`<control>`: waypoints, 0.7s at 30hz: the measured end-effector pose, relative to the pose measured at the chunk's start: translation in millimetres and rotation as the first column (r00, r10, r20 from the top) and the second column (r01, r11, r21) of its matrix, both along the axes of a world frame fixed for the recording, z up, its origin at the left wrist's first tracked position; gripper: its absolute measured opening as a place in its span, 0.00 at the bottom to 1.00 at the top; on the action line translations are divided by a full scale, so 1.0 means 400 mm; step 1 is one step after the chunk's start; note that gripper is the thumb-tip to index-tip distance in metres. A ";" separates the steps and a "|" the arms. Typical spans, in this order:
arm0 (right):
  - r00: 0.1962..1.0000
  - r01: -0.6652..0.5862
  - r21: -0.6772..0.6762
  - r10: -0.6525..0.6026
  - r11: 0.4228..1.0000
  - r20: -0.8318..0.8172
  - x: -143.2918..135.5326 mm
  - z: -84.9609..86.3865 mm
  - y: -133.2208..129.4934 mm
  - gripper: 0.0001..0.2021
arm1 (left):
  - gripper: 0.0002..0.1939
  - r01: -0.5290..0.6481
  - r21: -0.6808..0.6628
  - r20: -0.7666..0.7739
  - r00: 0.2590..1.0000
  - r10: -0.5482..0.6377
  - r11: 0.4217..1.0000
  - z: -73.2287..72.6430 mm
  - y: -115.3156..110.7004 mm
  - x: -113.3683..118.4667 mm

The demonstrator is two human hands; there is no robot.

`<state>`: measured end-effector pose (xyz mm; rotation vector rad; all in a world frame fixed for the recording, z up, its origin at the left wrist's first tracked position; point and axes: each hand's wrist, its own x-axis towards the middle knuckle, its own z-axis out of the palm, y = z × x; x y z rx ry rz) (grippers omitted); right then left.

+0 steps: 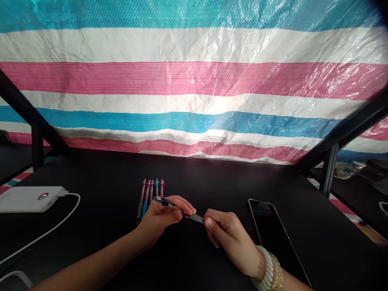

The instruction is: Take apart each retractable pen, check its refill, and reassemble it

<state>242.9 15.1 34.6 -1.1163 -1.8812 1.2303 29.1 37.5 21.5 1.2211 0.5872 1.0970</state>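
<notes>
Between my two hands a pen (195, 218) with a clear, dark-tipped barrel and a grey grip lies tilted, its right end lower. My left hand (165, 212) is closed around the barrel, thumb and fingers on either side of it. My right hand (226, 232) pinches the far right end, and its fingertips hide the tip. Beyond my left hand, several pens (150, 192) with black, red and blue parts lie side by side on the black table (194, 173). My left hand covers their near ends.
At the left a white power bank (33, 199) lies with a white cable (68, 218) plugged in. A smartphone (277, 230) rests beside my right wrist. Black bars (348, 121) slant up at both sides, and a striped plastic sheet (194, 76) hangs behind the table.
</notes>
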 end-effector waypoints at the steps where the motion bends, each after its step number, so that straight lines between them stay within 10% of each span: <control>1: 0.998 -0.024 -0.098 0.019 0.995 -0.052 -0.001 -0.003 0.002 0.24 | 0.07 -0.001 -0.001 -0.002 1.000 0.001 1.000 0.000 0.000 0.000; 7: 0.941 -0.191 -0.429 0.039 0.883 -0.337 -0.007 -0.015 0.017 0.26 | 0.07 0.015 0.031 -0.003 1.000 -0.015 0.999 0.002 -0.002 0.000; 21: 0.750 -0.486 -0.529 0.021 0.696 -0.661 -0.015 -0.044 0.015 0.24 | 0.09 0.043 0.228 -0.046 0.998 -0.034 0.973 0.034 0.000 0.000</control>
